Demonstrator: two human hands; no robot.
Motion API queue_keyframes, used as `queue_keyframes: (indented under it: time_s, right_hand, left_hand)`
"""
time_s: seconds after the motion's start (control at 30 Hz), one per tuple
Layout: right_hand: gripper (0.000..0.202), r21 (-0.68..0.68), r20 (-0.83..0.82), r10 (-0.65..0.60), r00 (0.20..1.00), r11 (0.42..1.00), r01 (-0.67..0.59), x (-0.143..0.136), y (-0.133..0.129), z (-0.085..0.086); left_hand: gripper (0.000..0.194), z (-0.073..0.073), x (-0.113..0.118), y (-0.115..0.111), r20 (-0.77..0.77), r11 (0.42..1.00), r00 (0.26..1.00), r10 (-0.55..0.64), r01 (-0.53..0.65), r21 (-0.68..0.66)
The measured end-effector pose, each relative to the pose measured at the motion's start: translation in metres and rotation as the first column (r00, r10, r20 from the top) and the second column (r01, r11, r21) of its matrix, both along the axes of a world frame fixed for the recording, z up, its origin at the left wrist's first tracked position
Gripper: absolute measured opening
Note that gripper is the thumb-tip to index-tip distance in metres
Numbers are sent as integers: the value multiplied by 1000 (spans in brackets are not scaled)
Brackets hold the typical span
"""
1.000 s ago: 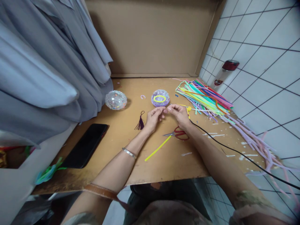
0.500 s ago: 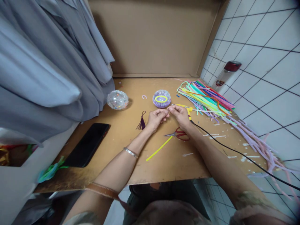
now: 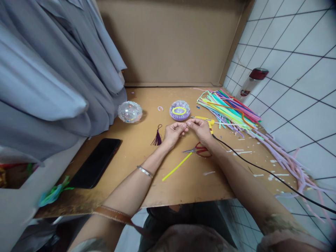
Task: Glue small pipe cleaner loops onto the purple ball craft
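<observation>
My left hand (image 3: 174,133) and my right hand (image 3: 200,128) meet fingertip to fingertip over the table, both pinched closed. Whatever lies between the fingers is too small to make out. Just beyond them sits a clear and purple ball (image 3: 180,110) with a yellow ring on its front. A yellow glue gun (image 3: 207,120) lies partly behind my right hand. Left of my left hand is a dark purple tassel (image 3: 157,137) with a loop. Red-handled scissors (image 3: 198,150) rest below the hands, touching a yellow pipe cleaner (image 3: 176,167).
A clear ball (image 3: 130,112) stands at the left near a grey curtain (image 3: 60,77). Colourful pipe cleaners (image 3: 231,108) are heaped at the right, before a red-lidded bottle (image 3: 250,85). A black phone (image 3: 96,162) lies front left. The glue gun's cord (image 3: 252,165) runs off right.
The view has shifted very slightly. Both hands keep their pinch at the same place, with only tiny finger movement, and the objects on the table stay where they were.
</observation>
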State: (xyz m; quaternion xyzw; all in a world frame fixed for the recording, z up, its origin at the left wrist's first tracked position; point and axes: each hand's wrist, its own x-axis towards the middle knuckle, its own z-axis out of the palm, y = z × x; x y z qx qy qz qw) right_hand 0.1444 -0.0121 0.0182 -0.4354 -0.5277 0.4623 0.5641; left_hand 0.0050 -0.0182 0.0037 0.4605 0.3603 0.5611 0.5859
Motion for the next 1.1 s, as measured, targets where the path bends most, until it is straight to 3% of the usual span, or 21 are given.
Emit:
queue_keyframes:
  time_s: [0.33,0.63,0.9,1.1]
  right_hand:
    - [39,1,-4,-41,999,999,41,1,3,-3]
    - [37,50,18,8,1000,999,-9,0,-1,0]
    - [37,61,52,-49,997,997,46,-4,-1,-1]
    - [31,137,109,-88,990,988,73,-3,-1,-1]
  left_hand:
    - [46,0,0,0,22,1000,1000,17,-17,-24]
    - [48,2,0,0,44,999,998,-39,40,-20]
    - [45,0,2,0,46,999,999,-14,16,-46]
    - [47,2,3,-1,111,991,993,-50,63,-115]
